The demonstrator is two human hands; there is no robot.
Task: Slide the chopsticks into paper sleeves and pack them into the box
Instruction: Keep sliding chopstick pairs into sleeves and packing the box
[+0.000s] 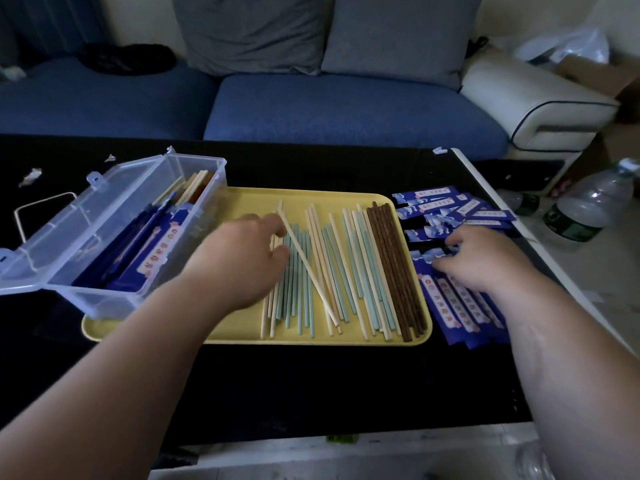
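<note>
A yellow tray (239, 329) on the black table holds several loose chopsticks: pale wooden ones (320, 244), teal ones (298, 289) and dark brown ones (391, 258). My left hand (247, 252) reaches over the tray's left part, its fingertips pinching the top of a pale pair (308, 271) that lies slanted across the others. Right of the tray lies a spread of blue paper sleeves (460, 306). My right hand (485, 259) rests on them, thumb and fingers pinching one sleeve (433, 252). A clear plastic box (104, 244) with its lid open stands at the left, holding several sleeved chopsticks.
A blue sofa (346, 105) with grey cushions runs behind the table. Two water bottles (588, 206) stand on the white surface at the right. Scraps of paper (31, 176) lie at the table's far left. The box overlaps the tray's left edge.
</note>
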